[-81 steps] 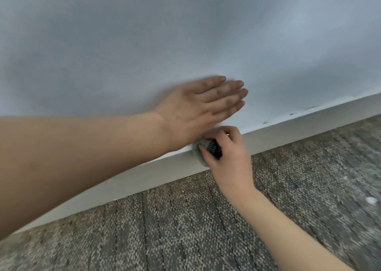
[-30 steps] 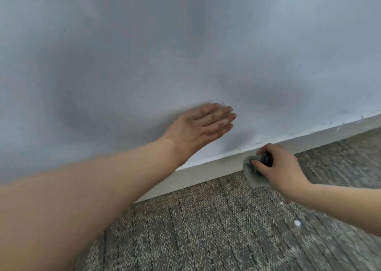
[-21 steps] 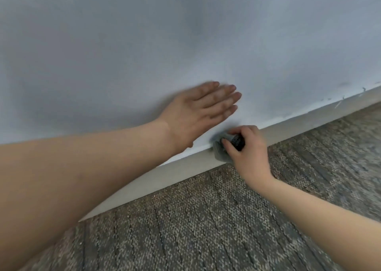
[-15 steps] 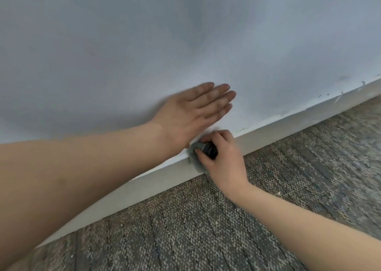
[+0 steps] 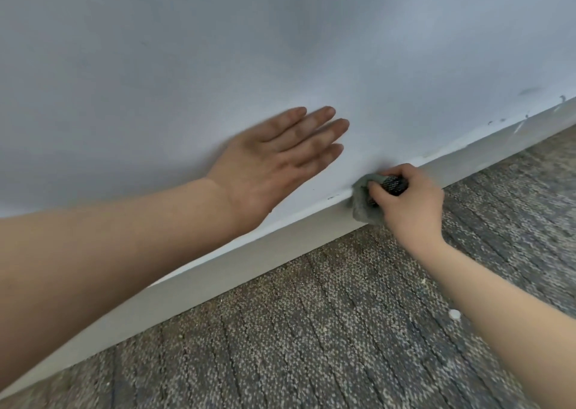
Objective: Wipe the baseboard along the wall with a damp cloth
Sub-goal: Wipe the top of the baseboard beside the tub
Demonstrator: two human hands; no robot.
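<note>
A: Gripping cloth [image 5: 361, 212] in right hand [image 5: 411, 206], fingers curled round it, dark mesh [image 5: 393, 185] showing between thumb and fingers. Pressed onto baseboard [image 5: 237, 268], over its top edge and down its face.
B: And left hand [image 5: 268, 168]?
A: Flat on wall [image 5: 187, 66] just above baseboard, fingers straight, holding nothing. Bracing, most likely.
B: How far along?
A: Hard to say; somewhere midway, at a guess. No wet sheen to be seen on baseboard either side of cloth, so cannot tell wiped from unwiped.
B: Anything plainly left?
A: Seems so. Flecks [image 5: 498, 120] along baseboard's top edge, well right of cloth, likely awaiting a pass. Small dark nick [image 5: 332, 196] on that same edge, just left of cloth, either missed or not dirt at all.
B: And further left?
A: Long run of baseboard, top edge partly hidden behind left forearm. Pale and even, but too blurred to call clean.
B: Below baseboard?
A: Carpet [image 5: 311, 330], with a white crumb [image 5: 455, 314] near right forearm. Not part of the job.
B: Next, then?
A: Probably sliding cloth right along baseboard toward those flecks, pressing on the top edge
</note>
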